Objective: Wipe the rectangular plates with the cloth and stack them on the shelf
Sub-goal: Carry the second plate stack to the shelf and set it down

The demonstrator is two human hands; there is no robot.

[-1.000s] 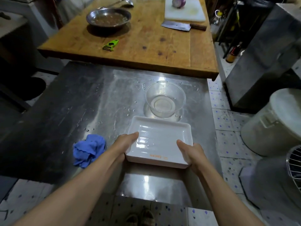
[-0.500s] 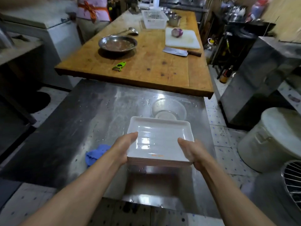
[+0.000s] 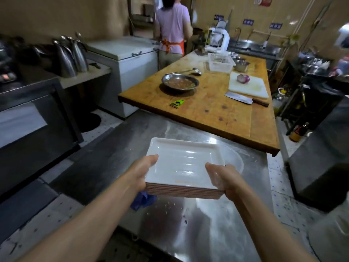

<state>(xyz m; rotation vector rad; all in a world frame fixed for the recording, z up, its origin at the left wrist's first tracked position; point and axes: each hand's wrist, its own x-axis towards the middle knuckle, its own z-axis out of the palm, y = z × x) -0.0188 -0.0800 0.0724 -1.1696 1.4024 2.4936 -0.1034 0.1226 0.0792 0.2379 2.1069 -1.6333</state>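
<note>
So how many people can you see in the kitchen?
2. The person wearing the camera shows only as a left hand and right hand holding the stack of plates. Another person stands beyond the wooden table. More may be hidden.

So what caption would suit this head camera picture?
Both hands, left and right, hold a stack of white rectangular plates above a steel table.

You stand in a commercial kitchen: steel desk [image 3: 105, 159], wooden desk [image 3: 226, 110] with cleaver [image 3: 243, 99], chest freezer [image 3: 128, 53], aproned worker [image 3: 172, 33].
</note>
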